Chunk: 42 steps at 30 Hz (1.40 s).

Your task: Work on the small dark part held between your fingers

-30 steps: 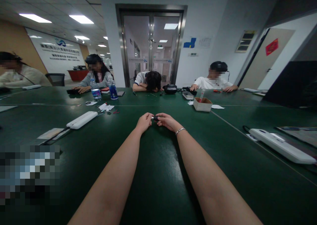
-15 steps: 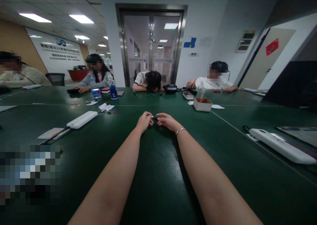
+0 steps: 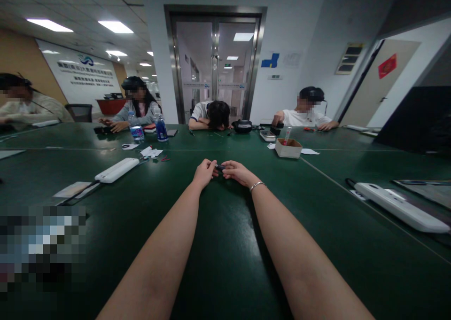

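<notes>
Both arms stretch out over the green table. Between the fingertips is a small, dark, slim object, too small for me to tell its kind. My left hand pinches its left end, with thumb and fingers closed. My right hand, a silver bracelet at the wrist, grips its right end, fingers curled. The fingers cover both ends of the object. It is held roughly level, just above or on the tabletop; I cannot tell which.
A cardboard box with a clear tube stands beyond my right hand. White paper scraps and two bottles are ahead on the left. White elongated devices lie left and right. Several people sit along the far side.
My hands stay in nearly the same place, with a slight shift of the fingers on the dark object. Across the table, the people's hands at the left and right have moved a little.
</notes>
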Motion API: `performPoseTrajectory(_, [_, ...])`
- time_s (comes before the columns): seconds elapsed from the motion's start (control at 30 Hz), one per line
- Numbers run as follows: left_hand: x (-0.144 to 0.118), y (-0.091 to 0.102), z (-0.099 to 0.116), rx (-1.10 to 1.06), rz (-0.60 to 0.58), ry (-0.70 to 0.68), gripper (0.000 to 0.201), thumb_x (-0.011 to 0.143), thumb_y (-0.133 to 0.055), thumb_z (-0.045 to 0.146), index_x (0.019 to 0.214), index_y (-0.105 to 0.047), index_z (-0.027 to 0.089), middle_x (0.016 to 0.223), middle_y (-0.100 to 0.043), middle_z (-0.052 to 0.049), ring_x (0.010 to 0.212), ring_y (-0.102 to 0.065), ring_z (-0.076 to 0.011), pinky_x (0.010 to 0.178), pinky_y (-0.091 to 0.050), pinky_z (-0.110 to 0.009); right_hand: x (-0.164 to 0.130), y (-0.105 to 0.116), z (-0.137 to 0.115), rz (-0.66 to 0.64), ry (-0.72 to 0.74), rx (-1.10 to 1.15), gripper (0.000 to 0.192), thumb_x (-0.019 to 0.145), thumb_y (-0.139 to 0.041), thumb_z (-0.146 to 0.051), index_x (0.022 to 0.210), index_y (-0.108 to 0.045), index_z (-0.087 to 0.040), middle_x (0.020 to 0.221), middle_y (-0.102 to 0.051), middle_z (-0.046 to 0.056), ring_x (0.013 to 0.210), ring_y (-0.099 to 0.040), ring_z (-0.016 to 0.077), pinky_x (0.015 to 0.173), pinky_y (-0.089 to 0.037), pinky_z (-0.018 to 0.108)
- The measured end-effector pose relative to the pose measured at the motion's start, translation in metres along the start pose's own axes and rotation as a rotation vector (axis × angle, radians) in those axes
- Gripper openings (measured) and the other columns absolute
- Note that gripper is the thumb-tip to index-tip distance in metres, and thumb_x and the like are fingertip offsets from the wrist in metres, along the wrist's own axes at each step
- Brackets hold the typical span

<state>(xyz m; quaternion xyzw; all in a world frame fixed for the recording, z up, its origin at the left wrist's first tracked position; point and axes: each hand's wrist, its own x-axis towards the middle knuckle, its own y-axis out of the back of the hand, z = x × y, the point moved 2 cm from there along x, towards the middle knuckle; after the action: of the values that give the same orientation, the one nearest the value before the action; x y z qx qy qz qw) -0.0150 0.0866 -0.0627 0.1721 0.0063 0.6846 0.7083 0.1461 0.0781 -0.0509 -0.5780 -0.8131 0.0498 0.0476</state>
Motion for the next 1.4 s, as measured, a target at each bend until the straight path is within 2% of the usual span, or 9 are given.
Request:
performPoseTrajectory(0.27, [-0.005, 0.003, 0.006, 0.032, 0.012, -0.027, 0.032, 0.082, -0.052, 0.050, 0.081, -0.049, 0.018, 0.084, -0.064, -0.005, 0.063, -0.065, -0.0137, 0.049, -0.046, -0.020, 0.006, -0.001, 0.006, -0.029, 0.037, -0.133, 0.033, 0.064, -0.068, 0.004, 0.088, -0.053, -0.014, 0.069, -0.062, -0.002, 0.055, -0.059, 0.0083, 0.051, -0.050, 0.016])
performPoseTrajectory(0.5, [-0.006, -0.001, 0.009, 0.203, -0.043, -0.109, 0.031, 0.075, -0.060, 0.049, 0.078, -0.053, 0.019, 0.067, -0.060, 0.001, 0.056, -0.058, -0.0113, 0.051, -0.044, -0.021, 0.015, -0.009, 0.008, -0.004, 0.055, -0.362, 0.025, 0.065, -0.065, 0.006, 0.074, -0.052, -0.013, 0.064, -0.062, -0.002, 0.045, -0.054, 0.0057, 0.042, -0.045, 0.014])
performPoseTrajectory(0.8, [-0.011, -0.006, 0.011, 0.076, -0.138, -0.077, 0.029, 0.076, -0.059, 0.046, 0.074, -0.052, 0.018, 0.069, -0.063, 0.000, 0.059, -0.061, -0.0127, 0.059, -0.050, -0.026, 0.012, -0.018, 0.008, 0.031, 0.074, -0.276, 0.023, 0.073, -0.061, 0.001, 0.086, -0.052, -0.014, 0.056, -0.062, -0.002, 0.043, -0.055, 0.0076, 0.041, -0.046, 0.014])
performPoseTrajectory(0.9, [-0.015, -0.010, 0.018, 0.222, -0.135, -0.089, 0.029, 0.082, -0.051, 0.046, 0.081, -0.057, 0.017, 0.076, -0.065, -0.004, 0.063, -0.063, -0.0141, 0.065, -0.051, -0.028, 0.009, -0.017, 0.009, 0.074, 0.051, -0.228, 0.021, 0.076, -0.064, -0.004, 0.084, -0.049, -0.015, 0.053, -0.060, -0.002, 0.044, -0.057, 0.0088, 0.040, -0.047, 0.014])
performPoseTrajectory(1.0, [-0.027, -0.008, 0.041, 0.535, -0.206, -0.172, 0.034, 0.085, -0.044, 0.044, 0.094, -0.063, 0.017, 0.099, -0.064, -0.010, 0.084, -0.063, -0.0186, 0.079, -0.049, -0.031, -0.005, -0.009, 0.006, 0.106, 0.015, -0.175, 0.029, 0.072, -0.071, -0.008, 0.082, -0.045, -0.017, 0.055, -0.060, -0.003, 0.046, -0.059, 0.0102, 0.041, -0.048, 0.015])
performPoseTrajectory(1.1, [-0.057, 0.008, 0.073, 0.834, -0.385, -0.190, 0.044, 0.083, -0.048, 0.045, 0.116, -0.058, 0.018, 0.122, -0.054, -0.013, 0.106, -0.057, -0.0245, 0.090, -0.044, -0.033, -0.036, 0.009, -0.003, 0.053, -0.031, -0.180, 0.039, 0.064, -0.079, -0.015, 0.081, -0.044, -0.017, 0.065, -0.063, 0.000, 0.050, -0.060, 0.0099, 0.044, -0.049, 0.016])
performPoseTrajectory(1.23, [-0.128, 0.053, 0.109, 1.046, -0.676, -0.174, 0.050, 0.080, -0.049, 0.049, 0.123, -0.054, 0.024, 0.127, -0.053, -0.009, 0.108, -0.055, -0.0260, 0.091, -0.044, -0.036, -0.101, 0.046, -0.022, 0.043, -0.069, -0.233, 0.045, 0.061, -0.082, -0.031, 0.081, -0.043, -0.018, 0.085, -0.067, 0.006, 0.054, -0.059, 0.0089, 0.049, -0.050, 0.019])
performPoseTrajectory(1.3, [-0.163, 0.084, 0.116, 1.080, -0.685, -0.131, 0.047, 0.080, -0.049, 0.050, 0.122, -0.055, 0.029, 0.128, -0.053, -0.006, 0.110, -0.054, -0.0255, 0.092, -0.044, -0.037, -0.140, 0.066, -0.033, 0.056, -0.083, -0.301, 0.044, 0.063, -0.079, -0.038, 0.081, -0.044, -0.019, 0.095, -0.067, 0.009, 0.057, -0.058, 0.0096, 0.052, -0.050, 0.022])
performPoseTrajectory(1.4, [-0.201, 0.142, 0.108, 1.133, -0.448, -0.093, 0.047, 0.080, -0.046, 0.052, 0.123, -0.054, 0.035, 0.133, -0.051, -0.002, 0.119, -0.048, -0.0259, 0.099, -0.038, -0.041, -0.199, 0.097, -0.049, 0.137, -0.110, -0.431, 0.043, 0.064, -0.077, -0.047, 0.081, -0.049, -0.019, 0.102, -0.065, 0.013, 0.058, -0.057, 0.0122, 0.055, -0.051, 0.028])
